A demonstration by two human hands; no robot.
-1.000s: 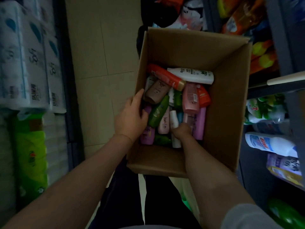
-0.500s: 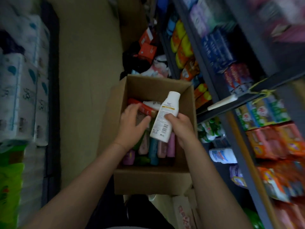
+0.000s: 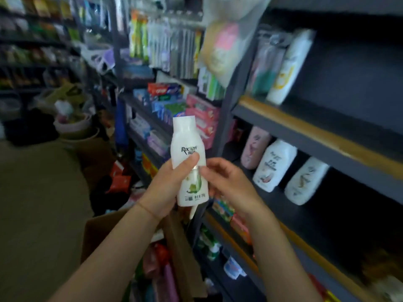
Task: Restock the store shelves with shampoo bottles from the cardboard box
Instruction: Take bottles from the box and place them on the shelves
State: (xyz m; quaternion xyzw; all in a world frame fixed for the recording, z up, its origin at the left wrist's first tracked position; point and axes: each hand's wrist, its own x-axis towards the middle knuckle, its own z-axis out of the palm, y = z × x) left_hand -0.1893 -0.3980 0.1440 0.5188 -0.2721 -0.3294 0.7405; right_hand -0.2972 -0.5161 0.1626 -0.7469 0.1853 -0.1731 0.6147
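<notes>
Single head-worn wide-angle view, set at eye height and aimed forward and slightly down along a shop aisle, with dark metal shelving (image 3: 283,118) running close along the right edge and bending with the lens. Near enough to fill the centre with both forearms and a white plastic bottle (image 3: 189,162), open brown cardboard box (image 3: 96,232) low in frame

dim shop aisle, dark metal shelving (image 3: 283,118), tan floor (image 3: 39,203).

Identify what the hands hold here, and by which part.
A white shampoo bottle: left hand grips its lower body, right hand touches its right side.
</notes>
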